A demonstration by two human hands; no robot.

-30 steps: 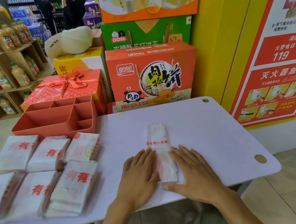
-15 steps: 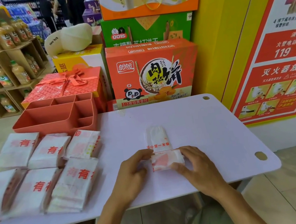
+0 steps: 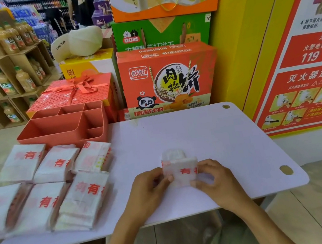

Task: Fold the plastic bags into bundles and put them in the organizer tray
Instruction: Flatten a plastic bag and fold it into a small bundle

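A white plastic bag with red print (image 3: 181, 170) lies half rolled on the pale lilac table (image 3: 210, 135), near its front edge. My left hand (image 3: 147, 190) pinches the roll's left end and my right hand (image 3: 214, 178) pinches its right end. A short unrolled strip of the bag sticks out behind the roll. Several flat folded bags (image 3: 60, 182) lie in two rows on the table's left side. The coral organizer tray (image 3: 62, 126), with several empty compartments, stands behind them at the back left.
Snack cartons (image 3: 168, 79) and a red gift box (image 3: 72, 93) stand right behind the table. A yellow pillar (image 3: 247, 35) with a red fire poster is at the right. Shelves of juice bottles (image 3: 2, 72) are at the left. People stand far back in the aisle.
The bag lay as a flat strip under my open palms. Both hands have since lifted its near end and rolled it away from me, so the strip behind is much shorter.
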